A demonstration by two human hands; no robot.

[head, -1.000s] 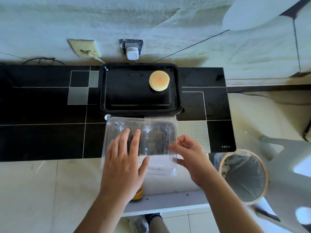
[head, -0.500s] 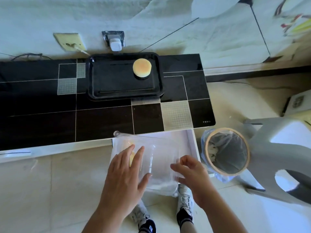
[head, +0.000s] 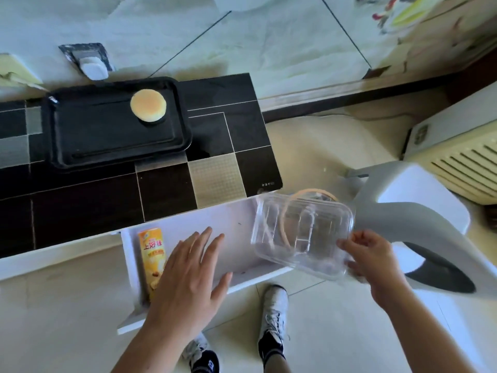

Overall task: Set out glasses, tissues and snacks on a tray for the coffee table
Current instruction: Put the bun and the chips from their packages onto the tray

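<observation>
Over the bin (head: 309, 195), empty clear clamshell box (head: 301, 232) pinched in right hand (head: 373, 259); left hand (head: 188, 275) spread, empty.

Only one thing here carries text that can be read: the yellow-orange snack can (head: 152, 261) lying in the open white drawer (head: 242, 227) shows three large Chinese characters, 上好佳, in white on a red band. Smaller print below them is too blurred to read. A tiny white mark near the corner of the black tabletop (head: 269, 183) is also not legible.
</observation>
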